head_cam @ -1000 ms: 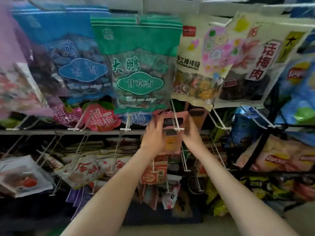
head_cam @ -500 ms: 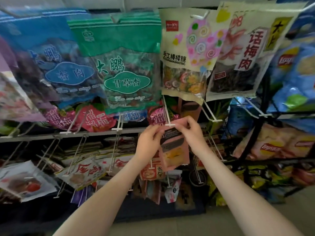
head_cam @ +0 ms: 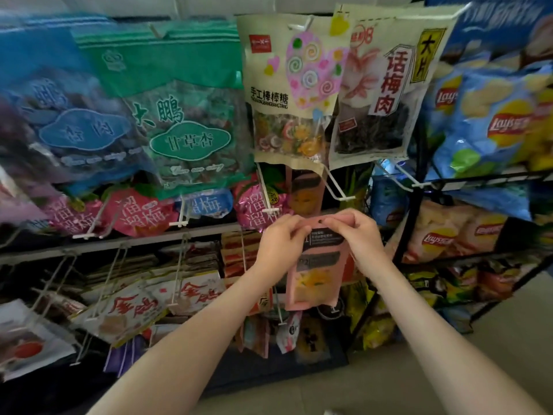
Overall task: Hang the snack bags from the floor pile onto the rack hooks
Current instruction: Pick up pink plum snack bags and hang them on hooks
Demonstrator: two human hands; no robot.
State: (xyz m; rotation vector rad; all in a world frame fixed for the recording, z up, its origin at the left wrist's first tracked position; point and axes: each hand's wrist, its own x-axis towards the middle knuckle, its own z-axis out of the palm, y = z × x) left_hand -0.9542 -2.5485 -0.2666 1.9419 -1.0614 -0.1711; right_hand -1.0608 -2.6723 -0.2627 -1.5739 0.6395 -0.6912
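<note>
My flat pink plastic snack pouch [head_cam: 314, 283] has dropped below the white wire hook [head_cam: 270, 209]; left grip [head_cam: 279, 244] and right grip [head_cam: 363, 238] each pinch its top edge.

My bare forearms reach forward and upward, drawing in toward each other. My left grip [head_cam: 281, 244] and right grip [head_cam: 362, 238] sit close together, knuckles up, each pinching the top edge of the bag [head_cam: 314, 280] with curled fingers.
</note>
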